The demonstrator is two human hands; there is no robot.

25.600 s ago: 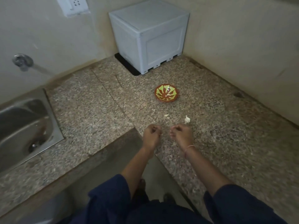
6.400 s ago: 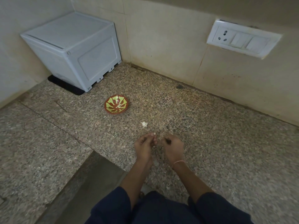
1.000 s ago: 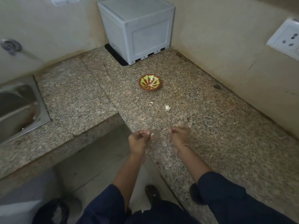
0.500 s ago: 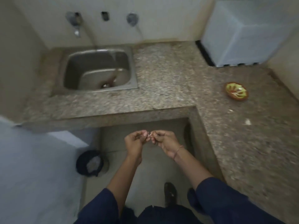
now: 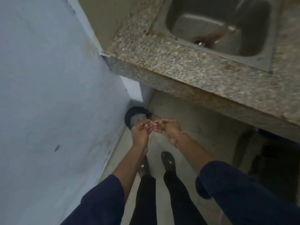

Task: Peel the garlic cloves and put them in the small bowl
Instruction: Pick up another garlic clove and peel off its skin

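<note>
My left hand point(image 5: 140, 132) and my right hand point(image 5: 168, 129) meet fingertip to fingertip above the floor. Between them they pinch a small pale scrap point(image 5: 152, 123); whether it is garlic skin or a clove is too small to tell. Both hands hang over a dark round bin point(image 5: 132, 115) on the floor by the wall. The small bowl and the cloves on the counter are out of view.
A granite counter point(image 5: 178, 62) with a steel sink point(image 5: 219, 26) runs across the upper right. A pale blue wall point(image 5: 48, 95) fills the left. My feet in dark shoes point(image 5: 168, 161) stand on the grey floor below the hands.
I have turned left, away from the bowl. My hands left the counter, came together and now hold the scrap over the bin on the floor.
</note>
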